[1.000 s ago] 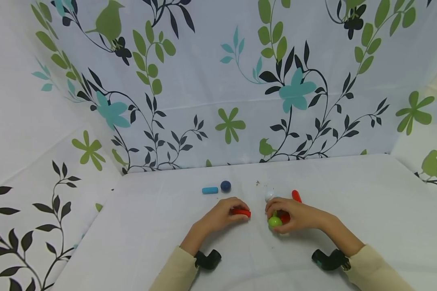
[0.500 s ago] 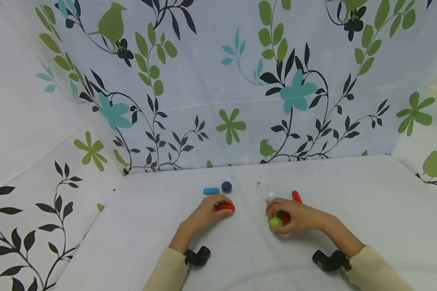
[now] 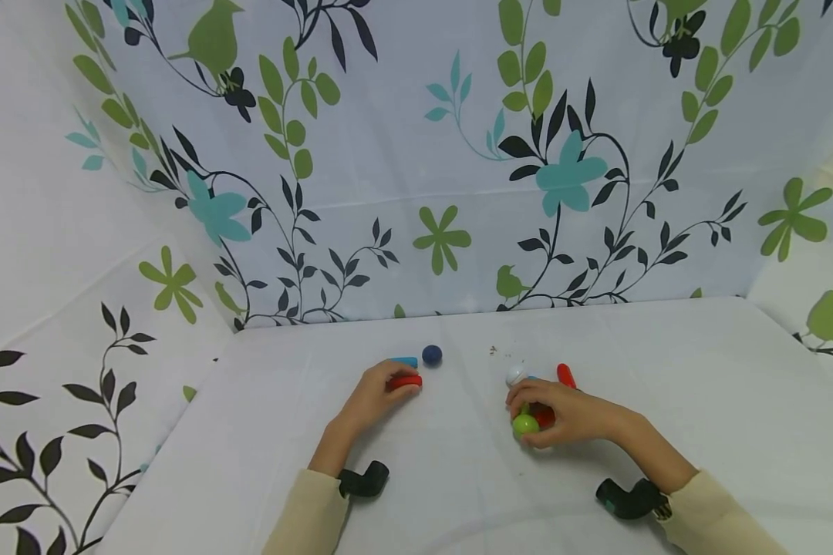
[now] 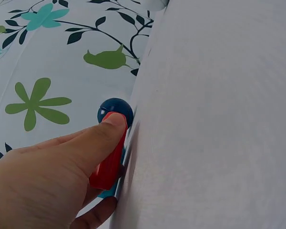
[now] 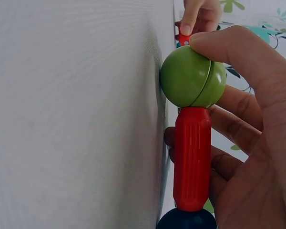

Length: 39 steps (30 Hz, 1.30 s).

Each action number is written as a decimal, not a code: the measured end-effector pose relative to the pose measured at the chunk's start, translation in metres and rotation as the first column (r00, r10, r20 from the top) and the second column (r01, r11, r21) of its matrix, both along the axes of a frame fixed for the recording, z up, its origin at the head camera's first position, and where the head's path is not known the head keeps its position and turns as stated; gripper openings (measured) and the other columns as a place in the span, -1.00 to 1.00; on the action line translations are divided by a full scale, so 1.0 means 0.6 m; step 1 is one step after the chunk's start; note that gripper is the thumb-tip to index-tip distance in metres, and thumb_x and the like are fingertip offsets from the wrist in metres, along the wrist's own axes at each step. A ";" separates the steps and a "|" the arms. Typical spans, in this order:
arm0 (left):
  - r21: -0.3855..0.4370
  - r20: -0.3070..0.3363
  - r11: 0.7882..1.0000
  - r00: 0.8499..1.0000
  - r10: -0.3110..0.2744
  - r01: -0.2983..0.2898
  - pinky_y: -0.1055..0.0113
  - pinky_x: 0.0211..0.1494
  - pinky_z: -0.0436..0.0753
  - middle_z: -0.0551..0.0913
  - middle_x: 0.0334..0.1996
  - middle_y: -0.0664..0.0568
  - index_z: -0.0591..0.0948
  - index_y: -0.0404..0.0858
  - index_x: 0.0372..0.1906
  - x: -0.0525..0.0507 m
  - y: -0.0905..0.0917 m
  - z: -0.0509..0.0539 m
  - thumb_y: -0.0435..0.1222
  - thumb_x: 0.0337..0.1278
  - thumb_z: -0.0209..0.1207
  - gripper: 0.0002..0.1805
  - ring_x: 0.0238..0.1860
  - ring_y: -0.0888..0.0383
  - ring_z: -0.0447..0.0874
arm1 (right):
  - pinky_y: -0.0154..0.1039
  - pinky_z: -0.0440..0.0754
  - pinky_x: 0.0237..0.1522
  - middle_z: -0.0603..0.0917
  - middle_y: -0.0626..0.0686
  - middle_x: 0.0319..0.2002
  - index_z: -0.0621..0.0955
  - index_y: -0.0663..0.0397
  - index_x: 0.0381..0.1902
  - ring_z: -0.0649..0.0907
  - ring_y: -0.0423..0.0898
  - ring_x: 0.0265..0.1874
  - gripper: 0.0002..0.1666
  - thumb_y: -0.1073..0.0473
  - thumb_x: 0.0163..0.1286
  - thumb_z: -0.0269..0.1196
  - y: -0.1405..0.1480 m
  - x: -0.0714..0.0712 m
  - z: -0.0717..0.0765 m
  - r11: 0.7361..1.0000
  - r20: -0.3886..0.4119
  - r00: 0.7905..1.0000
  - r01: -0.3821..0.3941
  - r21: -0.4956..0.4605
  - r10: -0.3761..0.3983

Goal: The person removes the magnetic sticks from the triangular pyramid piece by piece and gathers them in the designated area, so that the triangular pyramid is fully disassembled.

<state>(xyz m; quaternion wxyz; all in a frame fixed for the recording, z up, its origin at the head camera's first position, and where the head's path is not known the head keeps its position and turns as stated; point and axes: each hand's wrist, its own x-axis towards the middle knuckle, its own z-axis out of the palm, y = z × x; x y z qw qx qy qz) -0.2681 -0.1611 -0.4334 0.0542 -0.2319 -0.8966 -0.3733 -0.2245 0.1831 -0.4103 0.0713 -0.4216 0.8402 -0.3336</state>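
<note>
My left hand (image 3: 375, 395) pinches a red stick (image 3: 406, 381) just in front of a blue stick (image 3: 406, 361), with a dark blue ball (image 3: 432, 355) to their right. In the left wrist view the thumb presses on the red stick (image 4: 108, 164), and the ball (image 4: 115, 110) shows behind it. My right hand (image 3: 571, 411) holds a green ball (image 3: 525, 425). The right wrist view has the thumb on the green ball (image 5: 190, 76), which touches one end of a red stick (image 5: 192, 160); a dark blue ball (image 5: 188, 219) is at the other end.
Beyond my right hand lie a white ball (image 3: 515, 375), a red stick (image 3: 565, 375) and a bit of something blue, partly hidden by the hand. The white-covered table (image 3: 639, 347) ends at a hanging cloth with a leaf and bird print.
My left hand has moved left and slightly away from me with the red stick, up to the blue stick, partly covering it. My right hand has stayed in place.
</note>
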 end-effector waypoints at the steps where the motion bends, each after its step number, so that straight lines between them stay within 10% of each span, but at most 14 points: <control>1: -0.006 -0.015 1.000 1.000 0.009 -0.009 0.12 0.11 0.59 0.65 0.02 -0.04 0.67 -0.21 -0.04 -0.001 0.000 -0.001 -0.32 0.12 0.34 -0.72 0.02 0.04 0.57 | -0.25 0.58 0.08 0.56 0.05 0.04 0.61 -0.09 -0.14 0.48 0.05 0.11 -0.75 0.05 0.25 0.38 0.000 0.000 -0.001 1.000 -0.001 1.000 0.001 0.000 -0.001; 18: -0.098 -0.107 0.985 0.986 0.129 -0.139 0.05 0.18 0.53 0.64 -0.12 -0.08 0.68 -0.26 -0.07 -0.005 -0.001 -0.004 -0.26 0.15 0.33 -0.74 -0.01 -0.04 0.59 | -0.25 0.58 0.07 0.56 0.00 0.02 0.61 -0.05 -0.12 0.51 -0.04 0.02 -0.73 0.04 0.26 0.38 -0.013 0.002 -0.001 0.997 -0.046 0.996 0.073 0.027 -0.072; 39: -0.104 -0.204 0.985 0.973 0.111 -0.134 0.00 0.09 0.49 0.67 -0.11 -0.02 0.70 -0.17 -0.10 -0.004 0.010 0.001 -0.17 0.13 0.35 -0.74 -0.01 -0.04 0.56 | -0.18 0.60 0.04 0.56 0.02 0.03 0.58 0.08 0.06 0.51 -0.07 -0.01 -0.47 -0.03 0.20 0.41 -0.026 0.013 0.004 0.984 -0.048 0.987 0.156 0.088 -0.152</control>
